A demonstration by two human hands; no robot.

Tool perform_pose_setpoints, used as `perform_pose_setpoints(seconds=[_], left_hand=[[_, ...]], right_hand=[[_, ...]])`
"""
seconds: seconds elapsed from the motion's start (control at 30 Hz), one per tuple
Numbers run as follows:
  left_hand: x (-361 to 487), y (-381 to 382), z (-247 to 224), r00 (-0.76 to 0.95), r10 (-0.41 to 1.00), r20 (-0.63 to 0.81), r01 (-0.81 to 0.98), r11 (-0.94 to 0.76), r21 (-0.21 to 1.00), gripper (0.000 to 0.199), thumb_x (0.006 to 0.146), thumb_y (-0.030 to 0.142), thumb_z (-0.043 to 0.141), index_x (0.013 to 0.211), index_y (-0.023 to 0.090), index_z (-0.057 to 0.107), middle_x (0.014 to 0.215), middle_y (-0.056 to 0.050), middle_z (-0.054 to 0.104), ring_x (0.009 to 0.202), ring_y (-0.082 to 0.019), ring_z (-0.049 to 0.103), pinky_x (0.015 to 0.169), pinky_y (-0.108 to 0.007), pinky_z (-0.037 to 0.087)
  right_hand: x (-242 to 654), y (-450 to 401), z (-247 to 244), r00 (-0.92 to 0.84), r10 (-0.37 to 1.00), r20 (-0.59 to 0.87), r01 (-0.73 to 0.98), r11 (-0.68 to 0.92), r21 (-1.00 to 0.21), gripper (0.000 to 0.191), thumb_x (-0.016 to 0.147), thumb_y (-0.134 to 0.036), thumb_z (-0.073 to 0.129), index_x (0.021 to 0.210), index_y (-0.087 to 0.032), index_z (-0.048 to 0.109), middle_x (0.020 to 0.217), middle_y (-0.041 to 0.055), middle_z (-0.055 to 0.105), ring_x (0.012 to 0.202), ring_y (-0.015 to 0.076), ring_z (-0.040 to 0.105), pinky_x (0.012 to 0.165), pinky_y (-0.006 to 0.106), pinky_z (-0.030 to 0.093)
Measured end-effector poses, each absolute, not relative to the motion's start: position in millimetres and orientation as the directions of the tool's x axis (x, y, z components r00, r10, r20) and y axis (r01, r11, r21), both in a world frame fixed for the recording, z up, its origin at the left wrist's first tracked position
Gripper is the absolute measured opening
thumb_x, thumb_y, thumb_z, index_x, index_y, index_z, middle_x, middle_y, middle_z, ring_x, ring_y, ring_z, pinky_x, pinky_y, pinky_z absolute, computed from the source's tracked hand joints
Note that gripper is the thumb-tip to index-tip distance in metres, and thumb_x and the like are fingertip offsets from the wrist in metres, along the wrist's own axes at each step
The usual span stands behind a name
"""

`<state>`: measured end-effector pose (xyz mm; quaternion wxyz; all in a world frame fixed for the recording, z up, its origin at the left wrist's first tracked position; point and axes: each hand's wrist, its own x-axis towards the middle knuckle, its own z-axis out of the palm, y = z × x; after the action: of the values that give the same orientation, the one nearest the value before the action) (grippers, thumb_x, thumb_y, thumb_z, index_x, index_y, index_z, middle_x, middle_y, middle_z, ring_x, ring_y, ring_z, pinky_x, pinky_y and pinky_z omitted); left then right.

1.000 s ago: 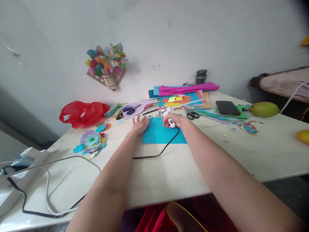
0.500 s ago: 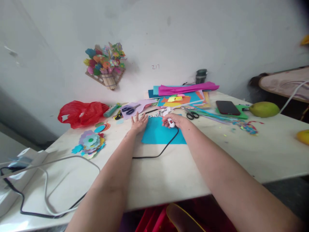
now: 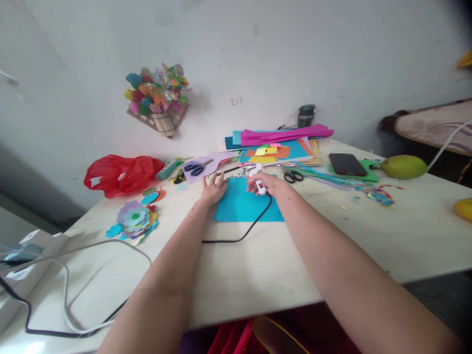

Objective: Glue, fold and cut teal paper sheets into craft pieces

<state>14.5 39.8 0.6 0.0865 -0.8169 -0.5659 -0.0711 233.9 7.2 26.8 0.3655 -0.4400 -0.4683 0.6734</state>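
Observation:
A blue sheet of paper [image 3: 241, 209] lies flat on the table between my forearms. My left hand [image 3: 215, 189] rests at its left edge, fingers spread and nothing in them. Over the sheet's right part, my right hand [image 3: 267, 183] is closed around a white glue gun [image 3: 261, 187] with a red switch. A black cord [image 3: 246, 234] runs from its handle across the sheet and onto the table. Just past the sheet's far edge are small whitish and silvery pieces [image 3: 239, 172], too blurred to name. Black-handled scissors [image 3: 294, 176] lie right of my right hand.
Left are a red plastic bag [image 3: 121, 173], stacked paper flowers [image 3: 134, 219] and loose cables [image 3: 68, 290]. Dark-handled scissors [image 3: 195, 168] lie on lilac paper. Coloured sheets [image 3: 291, 149] are piled at the back. On the right sit a phone [image 3: 347, 164] and a green fruit [image 3: 403, 167].
The view has shifted slightly. My left hand's fingers look a little more raised and spread. My right hand keeps its grip on the glue gun in nearly the same place.

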Motion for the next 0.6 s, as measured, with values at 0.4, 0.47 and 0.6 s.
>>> perform_pose_setpoints(seconds=[0.4, 0.47, 0.6], left_hand=[[22, 51, 5, 0.336, 0.926, 0.171, 0.94, -0.317, -0.129, 0.052, 0.087, 0.031, 0.019, 0.139, 0.026, 0.016, 0.142, 0.001, 0.029, 0.134, -0.017, 0.003, 0.102, -0.054, -0.011], [22, 49, 6, 0.325, 0.934, 0.149, 0.944, -0.309, -0.116, 0.053, 0.087, 0.031, 0.018, 0.139, 0.026, 0.015, 0.143, 0.001, 0.026, 0.134, -0.017, 0.002, 0.102, -0.055, -0.011], [13, 45, 7, 0.233, 0.969, 0.088, 0.972, -0.235, 0.012, 0.055, 0.087, 0.038, 0.016, 0.14, 0.029, 0.008, 0.146, 0.005, 0.015, 0.134, -0.02, -0.006, 0.102, -0.056, -0.003]], right_hand=[[234, 5, 30, -0.353, 0.902, -0.249, -0.091, -0.298, -0.95, 0.004, 0.069, -0.011, 0.05, 0.066, -0.012, 0.053, 0.055, 0.0065, 0.064, 0.04, 0.0112, 0.055, 0.034, 0.019, 0.04], [234, 5, 29, -0.35, 0.903, -0.249, -0.092, -0.298, -0.95, 0.003, 0.069, -0.011, 0.05, 0.066, -0.012, 0.052, 0.054, 0.0062, 0.064, 0.04, 0.0115, 0.055, 0.034, 0.019, 0.04], [234, 6, 28, -0.352, 0.901, -0.252, -0.095, -0.302, -0.949, 0.004, 0.069, -0.011, 0.049, 0.066, -0.012, 0.052, 0.055, 0.0064, 0.064, 0.04, 0.0114, 0.054, 0.034, 0.019, 0.04]])
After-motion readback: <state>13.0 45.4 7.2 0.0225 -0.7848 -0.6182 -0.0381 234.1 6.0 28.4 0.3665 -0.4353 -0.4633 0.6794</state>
